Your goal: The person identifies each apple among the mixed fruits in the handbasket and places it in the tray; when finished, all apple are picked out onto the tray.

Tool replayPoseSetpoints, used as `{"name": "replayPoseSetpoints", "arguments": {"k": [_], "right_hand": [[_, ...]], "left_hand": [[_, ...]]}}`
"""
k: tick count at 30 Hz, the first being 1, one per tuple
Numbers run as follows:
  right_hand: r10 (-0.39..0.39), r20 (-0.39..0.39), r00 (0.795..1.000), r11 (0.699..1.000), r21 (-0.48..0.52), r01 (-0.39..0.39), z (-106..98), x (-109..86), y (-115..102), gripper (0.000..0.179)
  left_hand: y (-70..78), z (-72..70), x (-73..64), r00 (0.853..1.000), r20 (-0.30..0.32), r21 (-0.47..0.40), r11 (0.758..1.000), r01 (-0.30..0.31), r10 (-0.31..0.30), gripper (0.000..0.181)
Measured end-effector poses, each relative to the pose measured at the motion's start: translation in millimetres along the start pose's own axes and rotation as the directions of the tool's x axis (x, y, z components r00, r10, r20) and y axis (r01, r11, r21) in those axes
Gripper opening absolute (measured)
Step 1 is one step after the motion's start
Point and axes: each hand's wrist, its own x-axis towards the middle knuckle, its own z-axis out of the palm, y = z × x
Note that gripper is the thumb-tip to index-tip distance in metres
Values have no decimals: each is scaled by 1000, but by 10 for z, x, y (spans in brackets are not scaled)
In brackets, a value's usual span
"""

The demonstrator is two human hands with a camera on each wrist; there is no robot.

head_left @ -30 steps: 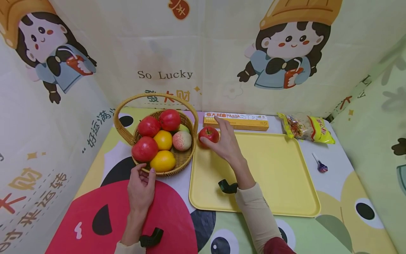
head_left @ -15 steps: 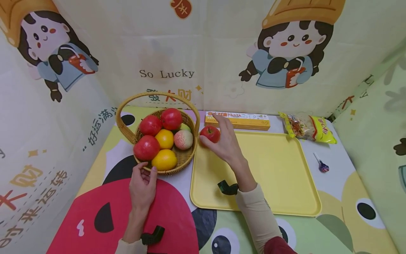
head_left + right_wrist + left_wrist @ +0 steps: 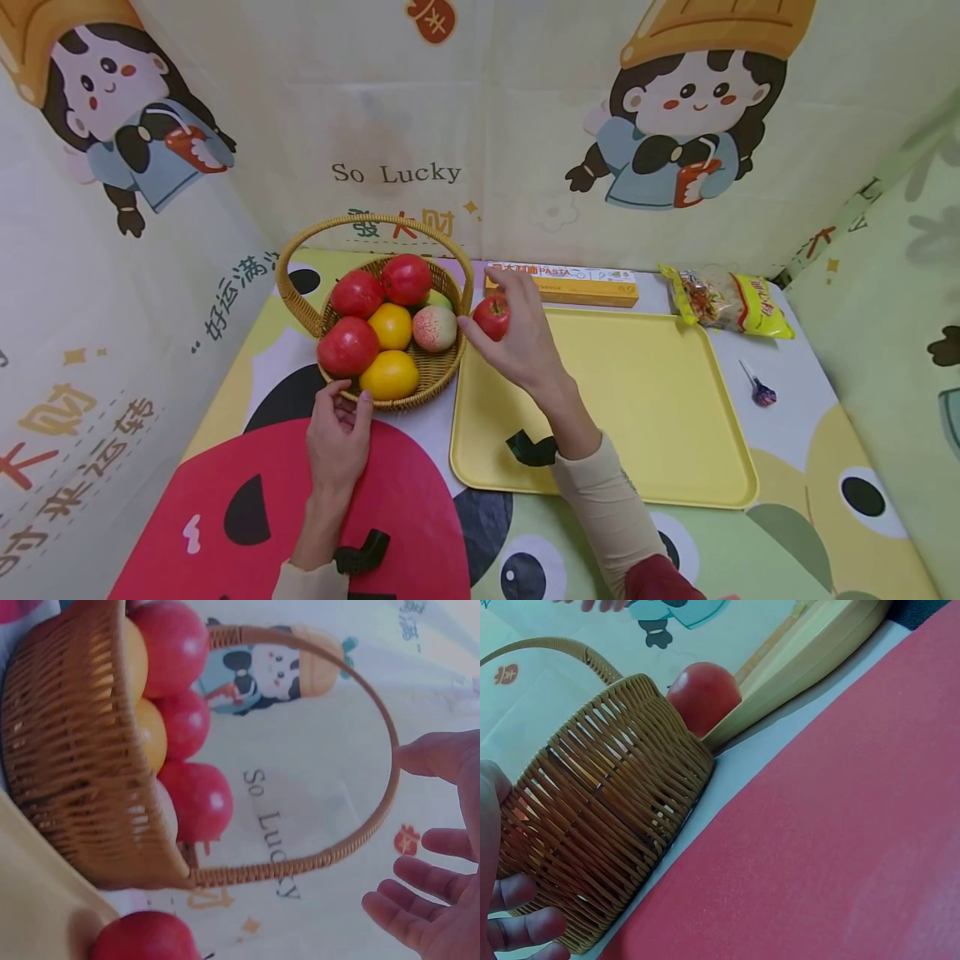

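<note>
In the head view, my left hand (image 3: 337, 437) touches the near rim of the wicker basket (image 3: 442, 379) with relaxed fingers; the left wrist view shows its fingers beside the basket's woven side. Red fruits, two yellow fruits, a speckled peach (image 3: 434, 328) and a partly hidden green fruit (image 3: 438, 300) fill the basket. My right hand (image 3: 521, 337) hovers with spread fingers over a red apple (image 3: 492, 317) at the tray's far left corner. In the right wrist view, that hand holds nothing and the apple (image 3: 146, 937) lies apart from it.
The yellow tray (image 3: 637, 400) lies right of the basket. Behind it are a pasta box (image 3: 588, 288) and a yellow food packet (image 3: 727, 304). A lollipop (image 3: 762, 393) lies to the tray's right. The basket's tall handle (image 3: 375, 219) arches upward. Printed cloth walls surround the table.
My right hand has shifted slightly left, its thumb now nearer the basket and its palm covering more of the apple. The left hand stays at the basket's rim.
</note>
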Motion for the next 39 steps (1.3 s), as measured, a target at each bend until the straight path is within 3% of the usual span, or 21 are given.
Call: {"name": "replayPoseSetpoints", "arguments": {"k": [7, 14, 26, 39], "right_hand": [[-119, -22, 993, 993, 21, 120, 98, 19, -118, 62], [-164, 38, 986, 986, 48, 162, 209, 32, -205, 63], [-130, 158, 979, 992, 24, 128, 426, 88, -256, 66], [-174, 256, 951, 982, -24, 186, 683, 190, -257, 72]], "left_hand": [[8, -2, -3, 1000, 1, -3, 1000, 7, -7, 38], [26, -10, -2, 1000, 8, -10, 1000, 25, -25, 40], [25, -10, -9, 999, 5, -41, 998, 37, -37, 41], [7, -11, -7, 1000, -12, -58, 998, 5, -6, 34]]}}
